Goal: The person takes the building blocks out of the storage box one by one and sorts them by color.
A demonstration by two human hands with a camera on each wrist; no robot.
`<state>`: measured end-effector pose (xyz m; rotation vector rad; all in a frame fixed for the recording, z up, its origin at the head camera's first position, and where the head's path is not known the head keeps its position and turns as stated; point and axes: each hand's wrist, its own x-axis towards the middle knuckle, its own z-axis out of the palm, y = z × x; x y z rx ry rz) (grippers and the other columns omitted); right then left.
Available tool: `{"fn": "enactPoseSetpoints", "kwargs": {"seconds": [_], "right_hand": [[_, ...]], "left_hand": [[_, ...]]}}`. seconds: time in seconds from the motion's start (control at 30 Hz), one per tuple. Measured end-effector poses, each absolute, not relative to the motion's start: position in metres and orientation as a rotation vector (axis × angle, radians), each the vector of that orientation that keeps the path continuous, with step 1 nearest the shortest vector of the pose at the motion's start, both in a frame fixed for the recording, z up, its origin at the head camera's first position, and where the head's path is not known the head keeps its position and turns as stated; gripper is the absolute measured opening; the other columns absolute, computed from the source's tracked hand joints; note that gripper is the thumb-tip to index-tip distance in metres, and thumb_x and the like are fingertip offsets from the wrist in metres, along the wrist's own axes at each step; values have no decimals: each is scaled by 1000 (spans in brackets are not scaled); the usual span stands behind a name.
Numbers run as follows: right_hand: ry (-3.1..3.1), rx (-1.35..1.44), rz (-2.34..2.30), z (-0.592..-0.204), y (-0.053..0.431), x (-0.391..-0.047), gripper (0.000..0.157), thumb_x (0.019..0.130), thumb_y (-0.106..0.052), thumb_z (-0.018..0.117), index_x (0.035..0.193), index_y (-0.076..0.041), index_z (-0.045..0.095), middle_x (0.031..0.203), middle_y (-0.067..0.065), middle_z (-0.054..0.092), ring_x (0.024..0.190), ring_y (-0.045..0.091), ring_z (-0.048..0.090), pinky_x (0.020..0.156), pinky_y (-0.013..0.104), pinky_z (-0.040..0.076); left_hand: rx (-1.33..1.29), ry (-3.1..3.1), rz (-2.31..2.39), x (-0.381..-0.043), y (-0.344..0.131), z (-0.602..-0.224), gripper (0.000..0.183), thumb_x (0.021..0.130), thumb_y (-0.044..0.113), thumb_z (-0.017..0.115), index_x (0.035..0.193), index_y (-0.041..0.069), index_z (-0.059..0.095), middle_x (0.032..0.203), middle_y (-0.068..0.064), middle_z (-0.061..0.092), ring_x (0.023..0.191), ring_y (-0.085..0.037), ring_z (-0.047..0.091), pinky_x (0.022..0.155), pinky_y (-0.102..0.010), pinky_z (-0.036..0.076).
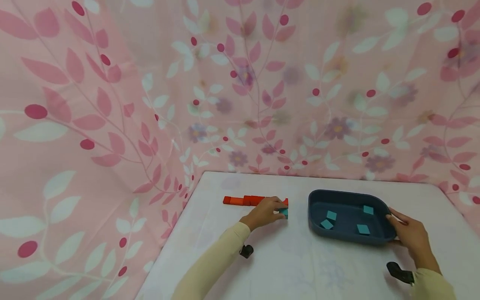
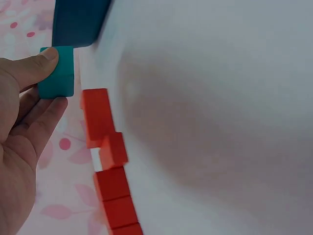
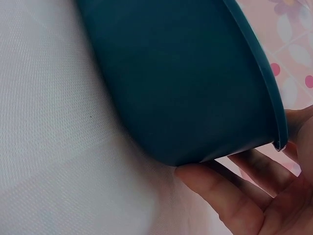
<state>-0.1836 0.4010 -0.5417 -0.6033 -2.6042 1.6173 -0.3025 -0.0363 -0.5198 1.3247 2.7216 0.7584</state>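
My left hand [image 1: 263,213] pinches a teal block [image 2: 62,78] between thumb and fingers, near the right end of a row of red blocks [image 1: 253,201]. In the left wrist view the red blocks [image 2: 113,182] run end to end, slightly out of line. To the right stands a dark blue tray [image 1: 346,237] with several teal blocks [image 1: 363,229] lying apart inside it. The right hand [image 1: 412,237] grips the tray's right end. In the right wrist view its fingers [image 3: 215,193] reach around the tray's lower edge, while the thumb is mostly hidden behind the rim.
All of this is on a table with a white cloth [image 1: 296,266]. Pink curtains [image 1: 262,104] with leaves and flowers hang behind the table and along its left side. A dark strap-mounted piece [image 1: 246,251] shows at the left wrist and another [image 1: 399,273] at the right.
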Motion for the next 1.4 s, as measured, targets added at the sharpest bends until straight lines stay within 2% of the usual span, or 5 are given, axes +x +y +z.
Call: {"fn": "enactPoseSetpoints", "kwargs": {"seconds": [0.3,0.63,0.97,1.27,1.4], "right_hand": [[-2609,-669,1643,-536,404,-185,78,95,-60,45,150,-10,20,146,42,19,125,55,37,66,41,57],[-2607,-618,1610,-541,396,-183,72,98,-53,46,149,-6,26,142,43,27,114,49,50,65,41,58],[-2597,-664,1656,-539,399,-185,75,97,-56,46,150,-9,23,146,41,22,124,53,40,65,40,58],[-2597,-646,1648,-534,395,-184,73,98,-54,45,150,-7,24,145,42,23,124,53,40,67,42,57],[-2588,-653,1664,-536,396,-183,77,96,-58,46,150,-8,23,146,41,23,125,54,38,66,42,57]], "left_hand": [[1252,2734,799,-290,-49,-532,39,88,23,74,123,8,68,110,3,62,97,-4,55,81,-11,47],[1240,2719,789,-284,-58,-553,37,88,25,74,122,10,69,111,7,63,99,-1,55,83,-11,46],[1250,2704,779,-279,-55,-556,39,88,25,74,123,11,67,112,6,61,98,-2,54,84,-11,45],[1242,2710,754,-275,-54,-557,40,89,26,74,124,12,66,114,5,60,99,-3,53,85,-10,44],[1252,2725,734,-272,-52,-558,39,88,25,74,124,12,66,113,5,61,99,-3,53,85,-11,44]]}}
